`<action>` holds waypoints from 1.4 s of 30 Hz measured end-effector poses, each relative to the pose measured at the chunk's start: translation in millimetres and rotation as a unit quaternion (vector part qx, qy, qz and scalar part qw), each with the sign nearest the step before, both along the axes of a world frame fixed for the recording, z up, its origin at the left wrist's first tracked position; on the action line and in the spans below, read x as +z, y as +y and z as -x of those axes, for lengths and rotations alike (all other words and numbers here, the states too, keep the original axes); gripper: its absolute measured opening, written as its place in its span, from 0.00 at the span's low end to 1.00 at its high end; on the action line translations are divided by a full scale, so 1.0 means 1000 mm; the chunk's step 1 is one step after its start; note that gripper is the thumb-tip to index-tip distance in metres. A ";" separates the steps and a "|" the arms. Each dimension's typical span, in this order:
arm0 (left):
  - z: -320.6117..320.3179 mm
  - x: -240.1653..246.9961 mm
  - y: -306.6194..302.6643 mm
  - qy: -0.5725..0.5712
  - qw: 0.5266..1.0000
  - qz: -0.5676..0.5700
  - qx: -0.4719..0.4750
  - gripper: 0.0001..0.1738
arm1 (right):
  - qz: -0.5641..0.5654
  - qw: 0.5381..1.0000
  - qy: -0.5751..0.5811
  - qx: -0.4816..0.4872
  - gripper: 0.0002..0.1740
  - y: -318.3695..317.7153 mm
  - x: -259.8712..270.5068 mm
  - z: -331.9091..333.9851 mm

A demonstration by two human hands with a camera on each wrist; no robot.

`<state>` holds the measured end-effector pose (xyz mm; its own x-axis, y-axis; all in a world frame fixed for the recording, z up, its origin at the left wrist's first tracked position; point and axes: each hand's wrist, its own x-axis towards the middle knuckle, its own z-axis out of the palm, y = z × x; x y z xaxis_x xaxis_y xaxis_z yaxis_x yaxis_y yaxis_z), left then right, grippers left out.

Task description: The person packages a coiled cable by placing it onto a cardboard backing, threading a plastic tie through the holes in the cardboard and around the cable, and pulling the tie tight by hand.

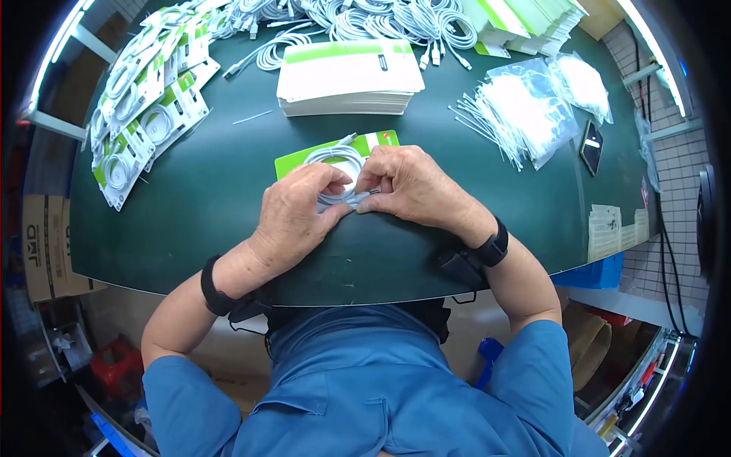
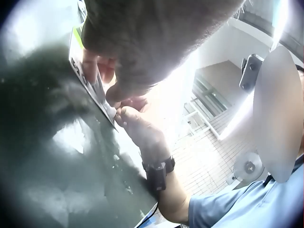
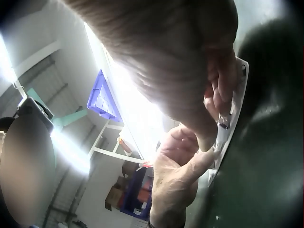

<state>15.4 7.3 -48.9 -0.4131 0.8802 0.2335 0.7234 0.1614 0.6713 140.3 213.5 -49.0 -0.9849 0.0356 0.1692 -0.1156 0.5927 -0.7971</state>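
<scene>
A coiled white cable lies on a green and white card near the table's front. My left hand is at the coil's left and lower side, thumb and fingers bent round its near part. From the right, my right hand pinches at the cable's lower right, beside a metal plug. Both thumb tips nearly meet at the card's near edge. In the left wrist view the card appears edge-on under the fingers. What exactly lies between the fingertips is hidden.
Behind the card stands a stack of cards, with a loose white tie to its left. Carded cables pile up at left, loose cables at the back. Bagged ties and a phone lie right.
</scene>
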 end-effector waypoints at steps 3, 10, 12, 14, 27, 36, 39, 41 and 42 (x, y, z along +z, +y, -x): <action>0.001 0.001 -0.009 -0.053 0.999 -0.004 0.001 0.18 | 0.064 0.997 -0.044 -0.012 0.09 0.000 -0.005 -0.005; 0.033 0.020 -0.001 -0.011 0.997 0.007 0.076 0.19 | 0.161 0.981 -0.096 -0.051 0.07 0.013 -0.006 0.002; 0.036 0.013 0.002 0.095 0.992 0.048 0.069 0.20 | 0.142 0.985 -0.080 -0.049 0.08 0.012 -0.009 0.002; 0.038 0.014 0.007 0.152 0.984 0.073 0.064 0.20 | 0.137 0.987 -0.068 -0.048 0.08 0.011 -0.011 0.003; 0.024 0.019 0.009 0.082 0.985 0.141 0.055 0.16 | 0.149 0.987 -0.044 -0.037 0.08 0.008 -0.006 0.000; 0.013 0.073 0.006 0.050 0.996 0.067 -0.026 0.13 | -0.130 0.956 0.250 -0.085 0.21 -0.004 0.072 -0.013; 0.012 0.093 0.019 0.161 0.983 -0.007 -0.088 0.16 | -0.199 0.942 0.258 -0.076 0.28 -0.011 0.081 -0.018; 0.011 0.104 0.031 0.278 0.941 -0.106 -0.164 0.19 | -0.166 0.968 0.180 -0.060 0.35 -0.012 0.075 -0.021; 0.011 0.107 0.036 0.285 0.937 -0.117 -0.163 0.19 | -0.178 0.964 0.186 -0.061 0.35 -0.009 0.076 -0.021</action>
<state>4.0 43.3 58.1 0.1193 0.8349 0.5373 0.9608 -0.2335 0.1496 161.5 204.2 27.2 -0.8464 0.0210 0.5321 -0.2665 0.8484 -0.4574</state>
